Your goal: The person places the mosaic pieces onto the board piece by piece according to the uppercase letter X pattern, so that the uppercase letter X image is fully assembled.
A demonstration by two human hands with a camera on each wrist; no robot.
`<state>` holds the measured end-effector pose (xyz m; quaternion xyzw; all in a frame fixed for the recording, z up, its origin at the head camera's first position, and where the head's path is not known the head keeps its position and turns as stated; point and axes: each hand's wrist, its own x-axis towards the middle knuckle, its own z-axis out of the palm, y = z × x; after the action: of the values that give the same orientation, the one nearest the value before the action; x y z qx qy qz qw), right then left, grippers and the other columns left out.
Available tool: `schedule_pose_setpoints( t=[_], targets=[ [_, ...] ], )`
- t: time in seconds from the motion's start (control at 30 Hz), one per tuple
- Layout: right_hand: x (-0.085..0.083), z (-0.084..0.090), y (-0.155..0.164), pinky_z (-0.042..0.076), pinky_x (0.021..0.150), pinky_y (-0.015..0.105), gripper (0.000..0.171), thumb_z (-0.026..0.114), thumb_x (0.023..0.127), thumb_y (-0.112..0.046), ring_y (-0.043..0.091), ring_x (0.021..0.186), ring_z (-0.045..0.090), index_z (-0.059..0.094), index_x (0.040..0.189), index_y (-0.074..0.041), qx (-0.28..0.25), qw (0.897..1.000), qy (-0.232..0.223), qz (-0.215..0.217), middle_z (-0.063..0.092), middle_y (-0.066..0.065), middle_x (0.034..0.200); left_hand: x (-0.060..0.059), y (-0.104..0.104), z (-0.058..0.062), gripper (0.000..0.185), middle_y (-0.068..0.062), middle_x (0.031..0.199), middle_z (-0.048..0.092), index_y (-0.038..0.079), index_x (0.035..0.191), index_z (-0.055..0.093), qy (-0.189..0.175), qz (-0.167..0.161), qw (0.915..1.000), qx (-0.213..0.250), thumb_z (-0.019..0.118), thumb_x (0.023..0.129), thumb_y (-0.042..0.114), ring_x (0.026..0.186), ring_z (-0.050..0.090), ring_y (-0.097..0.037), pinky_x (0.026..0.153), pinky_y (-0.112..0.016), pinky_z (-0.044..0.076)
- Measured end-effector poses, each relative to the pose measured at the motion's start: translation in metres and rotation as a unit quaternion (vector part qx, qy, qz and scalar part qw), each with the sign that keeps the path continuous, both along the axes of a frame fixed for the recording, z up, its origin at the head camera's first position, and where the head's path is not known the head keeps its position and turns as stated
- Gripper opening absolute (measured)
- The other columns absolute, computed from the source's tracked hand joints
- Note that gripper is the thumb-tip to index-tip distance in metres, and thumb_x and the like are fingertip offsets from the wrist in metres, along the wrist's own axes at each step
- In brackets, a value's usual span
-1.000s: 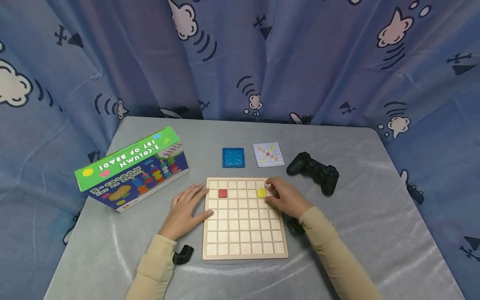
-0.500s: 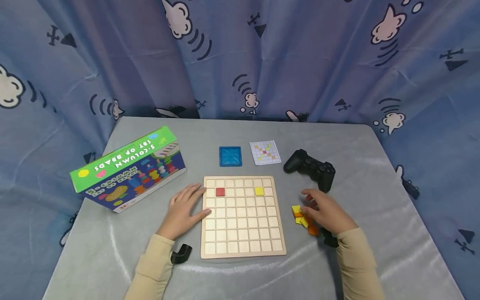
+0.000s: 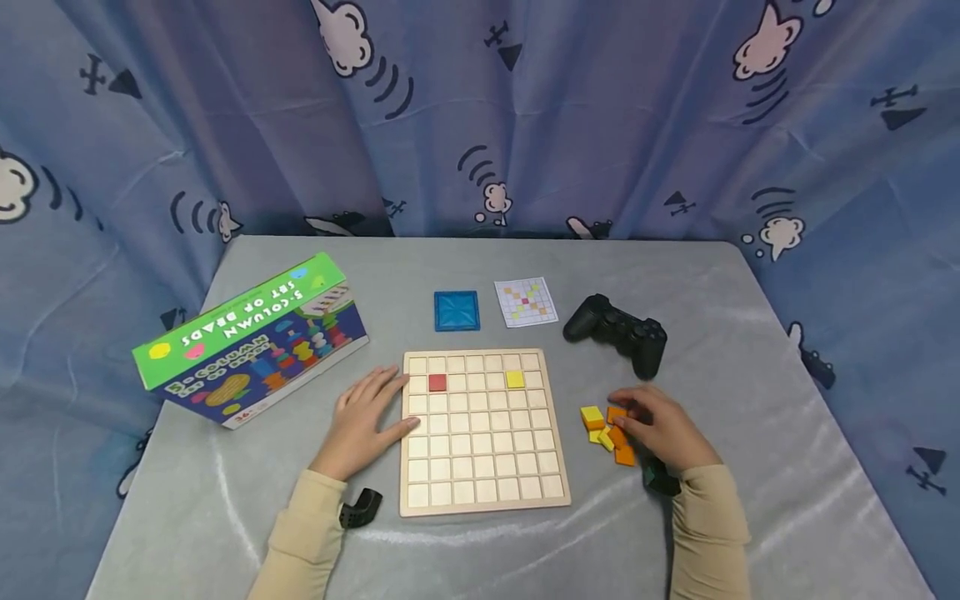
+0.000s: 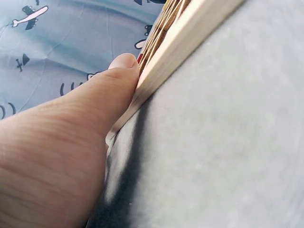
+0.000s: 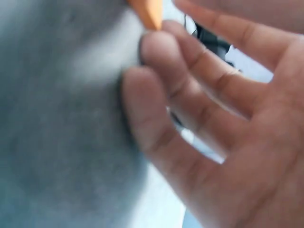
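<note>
A wooden grid board (image 3: 480,467) lies in the middle of the grey table. In its second row sit a red tile (image 3: 437,382) and a yellow tile (image 3: 514,379). My left hand (image 3: 367,417) lies flat on the table with straight fingers. In the left wrist view its thumb (image 4: 114,80) presses against the board's left edge (image 4: 190,38). My right hand (image 3: 656,427) rests over a small pile of yellow and orange tiles (image 3: 603,432) to the right of the board. In the blurred right wrist view its fingertips (image 5: 156,52) touch an orange tile (image 5: 147,12).
A black game controller (image 3: 618,333) lies behind the tile pile. A blue square tile (image 3: 457,311) and a pattern card (image 3: 526,302) sit behind the board. A green and blue toy box (image 3: 251,337) stands at the left. Patterned blue curtains surround the table (image 3: 480,258).
My right hand left the yellow tile on the board, swung right and came down on the loose tile pile. The left hand has stayed at the board's edge.
</note>
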<state>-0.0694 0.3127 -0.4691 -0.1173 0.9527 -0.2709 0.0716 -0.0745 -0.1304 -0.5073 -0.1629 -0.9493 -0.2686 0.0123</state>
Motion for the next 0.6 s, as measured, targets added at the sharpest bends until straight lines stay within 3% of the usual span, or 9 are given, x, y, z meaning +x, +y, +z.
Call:
schedule_pose_setpoints(
  t=[0.13, 0.33, 0.6],
  targets=[
    [0.003, -0.002, 0.007, 0.045, 0.072, 0.026, 0.03, 0.065, 0.081, -0.014, 0.009, 0.082, 0.049, 0.06, 0.11, -0.018, -0.01, 1.0, -0.007, 0.002, 0.054, -0.003, 0.098, 0.0, -0.001, -0.003, 0.069, 0.004, 0.144, 0.028, 0.027, 0.136, 0.035, 0.002, 0.003, 1.0, 0.001, 0.05, 0.078, 0.061, 0.134, 0.018, -0.019, 0.102, -0.049, 0.015],
    [0.011, -0.003, 0.014, 0.043, 0.07, 0.02, 0.034, 0.064, 0.081, -0.014, 0.01, 0.087, 0.047, 0.056, 0.114, -0.02, -0.037, 0.998, -0.057, -0.002, 0.051, -0.002, 0.1, 0.001, -0.001, -0.003, 0.069, 0.005, 0.144, 0.028, 0.027, 0.137, 0.034, -0.002, -0.001, 1.0, 0.001, 0.049, 0.079, 0.061, 0.134, 0.018, -0.019, 0.102, -0.049, 0.014],
    [0.005, -0.003, 0.015, 0.043, 0.069, 0.02, 0.034, 0.064, 0.081, -0.015, 0.011, 0.087, 0.046, 0.055, 0.113, -0.021, -0.039, 0.996, -0.074, -0.016, 0.051, -0.003, 0.1, 0.0, 0.0, -0.001, 0.069, 0.003, 0.143, 0.029, 0.026, 0.137, 0.035, 0.003, 0.005, 1.0, 0.003, 0.051, 0.079, 0.059, 0.134, 0.019, -0.02, 0.102, -0.049, 0.015]
  ],
)
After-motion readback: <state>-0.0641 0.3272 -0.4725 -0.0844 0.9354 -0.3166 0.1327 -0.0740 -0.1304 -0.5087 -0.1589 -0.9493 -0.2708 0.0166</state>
